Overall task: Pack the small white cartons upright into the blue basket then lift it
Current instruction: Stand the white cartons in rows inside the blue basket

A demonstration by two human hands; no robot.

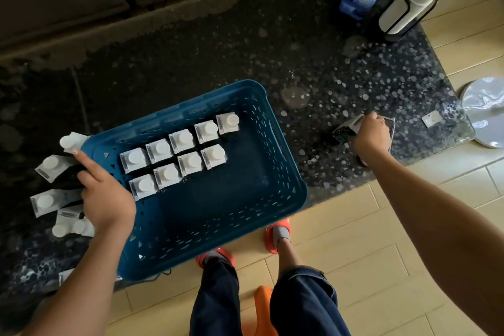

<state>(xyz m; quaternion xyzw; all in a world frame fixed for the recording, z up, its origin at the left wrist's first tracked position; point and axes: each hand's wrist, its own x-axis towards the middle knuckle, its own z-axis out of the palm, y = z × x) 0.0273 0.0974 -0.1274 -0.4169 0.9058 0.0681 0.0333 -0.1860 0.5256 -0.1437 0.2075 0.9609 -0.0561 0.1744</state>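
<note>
I see nine cartons (174, 157) upright in the basket (283, 172); my left hand (105, 194) grips loose cartons (50, 169) at the tabletop's (313, 76) left edge, and my right hand (372, 135) grips another carton (345, 131) near its right edge.

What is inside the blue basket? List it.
The blue basket holds nine small white cartons, upright with caps up: a far row of five and a near row of four. The rest of its floor is bare. The left hand covers part of its left rim.

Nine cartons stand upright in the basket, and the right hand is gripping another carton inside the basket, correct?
Not quite. The head view shows the right hand gripping a carton out on the table, right of the basket, not inside it. Nine cartons do stand upright in the basket.
</note>
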